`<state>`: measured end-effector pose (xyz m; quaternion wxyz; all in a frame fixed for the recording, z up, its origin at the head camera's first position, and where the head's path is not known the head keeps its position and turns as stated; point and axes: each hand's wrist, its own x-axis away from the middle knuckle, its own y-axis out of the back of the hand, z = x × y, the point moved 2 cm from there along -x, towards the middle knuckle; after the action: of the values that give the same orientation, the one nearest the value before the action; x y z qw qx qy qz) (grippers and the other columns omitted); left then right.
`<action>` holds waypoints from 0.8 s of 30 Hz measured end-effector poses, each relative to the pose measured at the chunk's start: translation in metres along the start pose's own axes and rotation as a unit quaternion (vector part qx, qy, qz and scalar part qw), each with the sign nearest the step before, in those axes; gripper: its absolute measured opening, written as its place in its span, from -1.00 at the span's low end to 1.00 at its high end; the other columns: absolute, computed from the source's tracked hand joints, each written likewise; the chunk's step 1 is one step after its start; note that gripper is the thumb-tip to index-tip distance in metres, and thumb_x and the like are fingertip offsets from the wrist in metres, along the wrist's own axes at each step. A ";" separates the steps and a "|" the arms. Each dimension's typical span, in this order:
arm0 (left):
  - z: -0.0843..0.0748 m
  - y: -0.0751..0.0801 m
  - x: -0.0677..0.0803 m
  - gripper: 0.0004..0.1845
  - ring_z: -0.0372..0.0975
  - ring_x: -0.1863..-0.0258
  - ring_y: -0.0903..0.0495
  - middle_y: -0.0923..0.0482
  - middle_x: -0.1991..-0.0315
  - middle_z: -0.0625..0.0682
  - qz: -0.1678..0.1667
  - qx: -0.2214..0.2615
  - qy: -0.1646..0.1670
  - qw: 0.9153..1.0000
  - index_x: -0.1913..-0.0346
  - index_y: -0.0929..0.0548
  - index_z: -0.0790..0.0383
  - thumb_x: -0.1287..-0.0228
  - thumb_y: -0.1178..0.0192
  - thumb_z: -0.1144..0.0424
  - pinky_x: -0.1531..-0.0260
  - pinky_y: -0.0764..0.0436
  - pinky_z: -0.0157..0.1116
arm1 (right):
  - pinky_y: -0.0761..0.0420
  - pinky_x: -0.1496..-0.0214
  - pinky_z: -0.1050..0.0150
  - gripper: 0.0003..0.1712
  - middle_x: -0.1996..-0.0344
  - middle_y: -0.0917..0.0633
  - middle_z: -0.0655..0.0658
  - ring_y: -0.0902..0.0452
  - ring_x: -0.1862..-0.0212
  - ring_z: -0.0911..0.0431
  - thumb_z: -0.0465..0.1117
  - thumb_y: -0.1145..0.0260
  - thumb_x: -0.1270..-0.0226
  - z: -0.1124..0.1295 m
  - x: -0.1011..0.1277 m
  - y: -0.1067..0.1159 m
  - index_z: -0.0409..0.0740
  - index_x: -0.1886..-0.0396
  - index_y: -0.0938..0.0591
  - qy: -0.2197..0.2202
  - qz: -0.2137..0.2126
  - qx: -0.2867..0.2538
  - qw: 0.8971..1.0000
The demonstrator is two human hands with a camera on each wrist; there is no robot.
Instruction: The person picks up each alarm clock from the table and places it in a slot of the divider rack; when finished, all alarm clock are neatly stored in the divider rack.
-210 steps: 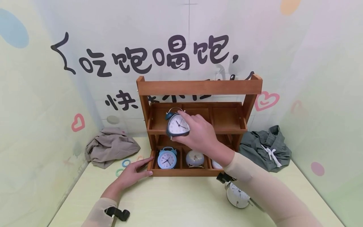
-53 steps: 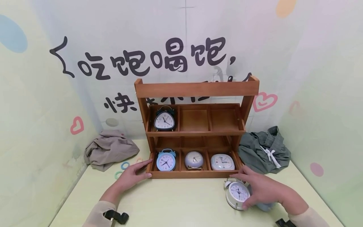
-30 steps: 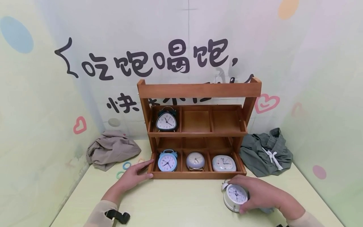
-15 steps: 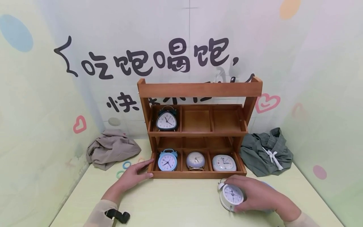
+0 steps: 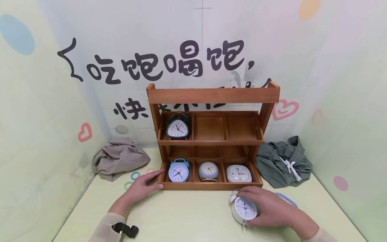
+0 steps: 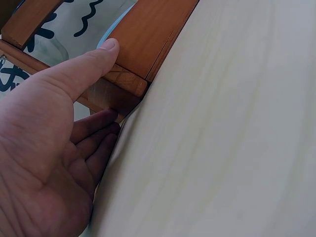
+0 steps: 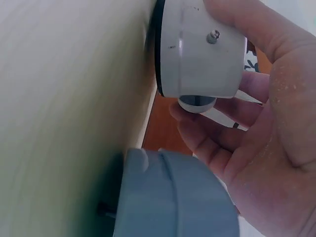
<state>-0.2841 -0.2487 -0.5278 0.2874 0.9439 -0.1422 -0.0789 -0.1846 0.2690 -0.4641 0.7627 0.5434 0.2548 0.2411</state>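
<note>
white alarm clock (image 5: 244,210), inside right hand (image 5: 269,210) grip

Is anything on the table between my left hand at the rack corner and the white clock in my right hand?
Nothing: in the head view bare table runs from the left hand to the white clock gripped by the right hand; the wooden rack stands behind that line.

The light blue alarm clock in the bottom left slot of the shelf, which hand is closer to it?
Left. The left hand rests against the shelf's lower left corner, just beside the light blue alarm clock. The right hand is farther right, gripping the white alarm clock on the table.
</note>
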 end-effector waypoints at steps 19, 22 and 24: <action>0.000 0.002 -0.001 -0.25 0.14 -0.69 -0.26 -0.45 -0.64 0.03 0.001 -0.014 -0.009 1.000 -0.62 -0.57 -0.23 -0.42 -0.54 -0.15 -0.64 -0.25 0.25 | -0.70 -0.26 -0.05 0.06 -0.39 -0.66 0.02 -0.60 -0.33 0.02 0.20 -0.85 0.06 0.018 -0.013 0.009 0.04 -0.49 -0.67 0.125 -0.188 0.082 0.971; 0.000 0.002 -0.002 -0.25 0.13 -0.70 -0.26 -0.45 -0.64 0.01 0.002 -0.016 -0.009 1.000 -0.62 -0.57 -0.22 -0.43 -0.54 -0.15 -0.64 -0.25 0.24 | -0.69 -0.28 -0.08 0.08 -0.40 -0.66 -0.04 -0.60 -0.35 -0.02 0.18 -0.85 0.07 0.019 -0.016 0.012 0.01 -0.50 -0.67 0.123 -0.193 0.081 0.970; 0.001 0.002 -0.001 -0.25 0.14 -0.70 -0.24 -0.44 -0.64 0.00 0.004 -0.015 -0.008 1.000 -0.63 -0.57 -0.21 -0.43 -0.54 -0.14 -0.65 -0.24 0.24 | -0.69 -0.29 -0.08 0.08 -0.41 -0.66 -0.04 -0.60 -0.36 -0.01 0.22 -0.84 0.05 0.020 -0.017 0.013 0.02 -0.50 -0.67 0.118 -0.191 0.083 0.971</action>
<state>-0.2860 -0.2503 -0.5274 0.3008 0.9382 -0.1473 -0.0876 -0.1860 0.2478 -0.4442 0.7115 0.5138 0.4612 0.1308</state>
